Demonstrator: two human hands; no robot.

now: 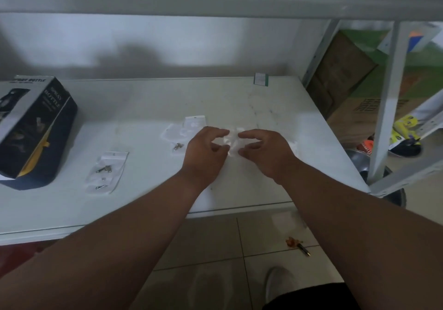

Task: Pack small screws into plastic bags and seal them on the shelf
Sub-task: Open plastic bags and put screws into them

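Nearest: tiled floor (211,245) w/ a pen (304,249) beside a brownish scrap, plus a grey shoe (279,283); both forearms reach fwd over the front edge of the white shelf (143,204); left hand (205,155) and right hand (266,152) sit close together mid-shelf, fingers curled inward toward each other, tips on a small clear plastic bag (230,141) between them; the bag is blurred, so cannot tell whether the fingers actually pinch it or only touch it, nor whether it holds screws; it lies on the shelf surface, right of centre. To the left, well apart from the hands: a filled bag (106,171) flat on the shelf, w/ several small screws (104,168) showing through the plastic; further left a dark spray bottle box (33,129) lying at an angle, its open end toward the front. Just beyond the left hand: a loose screw (178,146) on the shelf, near a few empty bags (184,127) overlapping one another. Far back edge: small green-and-white card (261,79) standing vs the wall. Right of the shelf, past the white upright (388,103): cardboard boxes (340,77) and a yellow item lower down.
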